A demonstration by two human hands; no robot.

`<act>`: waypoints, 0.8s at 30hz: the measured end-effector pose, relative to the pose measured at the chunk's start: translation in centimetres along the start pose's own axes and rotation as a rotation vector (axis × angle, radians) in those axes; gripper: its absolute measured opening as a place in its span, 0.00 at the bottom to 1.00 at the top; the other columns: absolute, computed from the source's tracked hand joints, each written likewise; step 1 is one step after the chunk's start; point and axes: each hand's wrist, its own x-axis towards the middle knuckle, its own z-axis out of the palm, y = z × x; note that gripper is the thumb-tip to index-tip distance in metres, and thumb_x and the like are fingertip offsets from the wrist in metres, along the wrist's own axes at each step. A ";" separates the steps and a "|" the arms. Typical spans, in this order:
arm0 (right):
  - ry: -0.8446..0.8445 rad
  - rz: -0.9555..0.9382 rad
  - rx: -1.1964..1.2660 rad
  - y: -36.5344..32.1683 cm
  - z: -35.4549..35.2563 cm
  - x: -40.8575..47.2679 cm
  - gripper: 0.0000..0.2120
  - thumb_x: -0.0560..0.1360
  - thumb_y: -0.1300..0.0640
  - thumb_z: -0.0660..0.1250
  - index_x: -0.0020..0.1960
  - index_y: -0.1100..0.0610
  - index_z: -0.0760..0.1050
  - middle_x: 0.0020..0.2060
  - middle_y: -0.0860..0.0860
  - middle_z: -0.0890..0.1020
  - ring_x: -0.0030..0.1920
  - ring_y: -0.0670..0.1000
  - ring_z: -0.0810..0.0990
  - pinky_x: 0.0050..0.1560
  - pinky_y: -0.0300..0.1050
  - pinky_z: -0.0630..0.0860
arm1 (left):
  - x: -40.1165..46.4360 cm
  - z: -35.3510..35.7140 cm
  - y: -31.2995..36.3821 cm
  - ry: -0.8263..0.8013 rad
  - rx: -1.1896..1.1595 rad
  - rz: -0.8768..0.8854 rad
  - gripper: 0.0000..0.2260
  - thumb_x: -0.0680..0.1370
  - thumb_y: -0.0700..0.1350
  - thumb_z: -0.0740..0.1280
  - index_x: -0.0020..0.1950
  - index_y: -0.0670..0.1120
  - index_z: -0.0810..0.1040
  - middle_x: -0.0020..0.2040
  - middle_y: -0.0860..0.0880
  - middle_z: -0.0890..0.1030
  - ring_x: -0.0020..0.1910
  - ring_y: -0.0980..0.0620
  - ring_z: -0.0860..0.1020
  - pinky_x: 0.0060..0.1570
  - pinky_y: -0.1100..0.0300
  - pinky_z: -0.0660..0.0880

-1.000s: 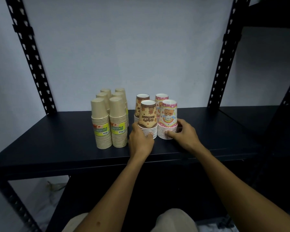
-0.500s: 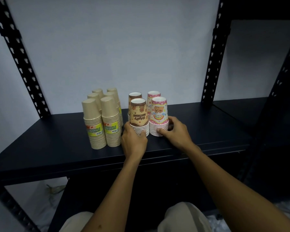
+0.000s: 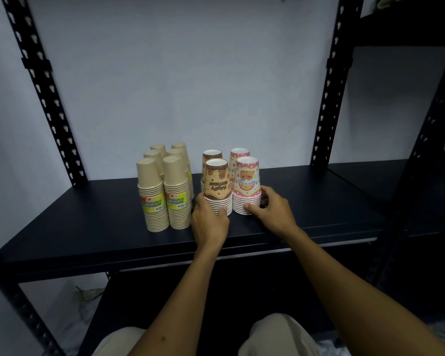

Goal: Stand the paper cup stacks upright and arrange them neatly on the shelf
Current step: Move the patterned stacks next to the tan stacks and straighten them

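Observation:
Several plain tan cup stacks [image 3: 165, 186] stand upside down in two rows on the black shelf [image 3: 88, 227]. To their right stand two brown printed stacks and two pink printed stacks, also rim down. My left hand [image 3: 209, 220] grips the base of the front brown stack [image 3: 216, 182]. My right hand [image 3: 272, 210] wraps the base of the front pink stack [image 3: 247, 179]. The rear brown stack [image 3: 211, 154] and rear pink stack [image 3: 239, 153] show just behind them.
Black perforated uprights [image 3: 329, 80] frame the shelf against a pale wall. A second black shelving unit [image 3: 427, 181] adjoins on the right. A lower shelf and my knees lie below the front edge.
My hands stay on the two front printed stacks. The view has shifted slightly; the stacks show no clear movement on the shelf.

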 end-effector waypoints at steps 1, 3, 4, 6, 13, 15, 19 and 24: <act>-0.003 -0.002 -0.003 0.0 0.0 0.0 0.29 0.72 0.52 0.74 0.69 0.55 0.69 0.62 0.51 0.79 0.54 0.44 0.76 0.55 0.40 0.74 | 0.0 0.0 0.0 0.002 -0.001 0.002 0.23 0.74 0.44 0.72 0.65 0.42 0.68 0.62 0.43 0.77 0.60 0.43 0.76 0.55 0.54 0.73; -0.006 -0.005 -0.007 0.0 0.0 0.0 0.29 0.72 0.52 0.74 0.69 0.55 0.69 0.62 0.51 0.79 0.54 0.44 0.76 0.55 0.40 0.74 | 0.0 0.0 -0.1 0.005 -0.002 0.009 0.23 0.73 0.43 0.72 0.65 0.42 0.69 0.62 0.43 0.78 0.60 0.43 0.76 0.55 0.54 0.72; -0.007 -0.005 -0.008 0.0 0.0 0.0 0.29 0.72 0.52 0.74 0.69 0.55 0.69 0.62 0.51 0.79 0.54 0.44 0.76 0.55 0.40 0.73 | 0.0 0.0 -0.1 0.006 -0.001 0.011 0.23 0.73 0.44 0.72 0.65 0.42 0.69 0.62 0.43 0.78 0.60 0.43 0.76 0.55 0.55 0.72; -0.010 -0.003 -0.008 0.0 0.0 0.1 0.29 0.72 0.52 0.74 0.69 0.55 0.68 0.62 0.51 0.79 0.54 0.43 0.76 0.54 0.40 0.73 | 0.0 0.0 -0.1 0.006 0.002 0.008 0.23 0.73 0.44 0.72 0.65 0.42 0.69 0.62 0.43 0.78 0.60 0.43 0.76 0.55 0.54 0.72; -0.009 -0.012 -0.024 0.2 0.0 0.1 0.29 0.72 0.52 0.74 0.69 0.55 0.68 0.63 0.51 0.79 0.54 0.44 0.75 0.55 0.40 0.73 | 0.0 0.2 -0.2 0.010 0.001 0.013 0.23 0.73 0.44 0.72 0.65 0.42 0.69 0.62 0.43 0.78 0.60 0.43 0.76 0.56 0.54 0.73; -0.007 -0.013 -0.026 0.2 0.1 0.1 0.29 0.72 0.52 0.74 0.69 0.55 0.68 0.63 0.51 0.79 0.54 0.44 0.76 0.55 0.39 0.73 | 0.1 0.2 -0.3 0.011 -0.004 0.013 0.23 0.73 0.44 0.72 0.65 0.42 0.69 0.61 0.43 0.78 0.60 0.43 0.77 0.56 0.54 0.73; -0.011 -0.009 -0.026 0.2 0.1 0.1 0.29 0.72 0.52 0.73 0.70 0.55 0.68 0.63 0.51 0.78 0.56 0.45 0.76 0.55 0.40 0.73 | 0.1 0.2 -0.3 0.010 -0.003 0.015 0.23 0.73 0.44 0.72 0.65 0.42 0.69 0.62 0.43 0.78 0.60 0.43 0.76 0.56 0.53 0.73; -0.012 -0.004 -0.028 0.2 0.1 0.1 0.29 0.72 0.52 0.73 0.70 0.55 0.68 0.63 0.52 0.78 0.59 0.48 0.77 0.56 0.41 0.72 | 0.2 0.3 -0.4 0.010 -0.002 0.024 0.23 0.73 0.44 0.72 0.65 0.42 0.69 0.62 0.43 0.78 0.60 0.43 0.76 0.56 0.54 0.73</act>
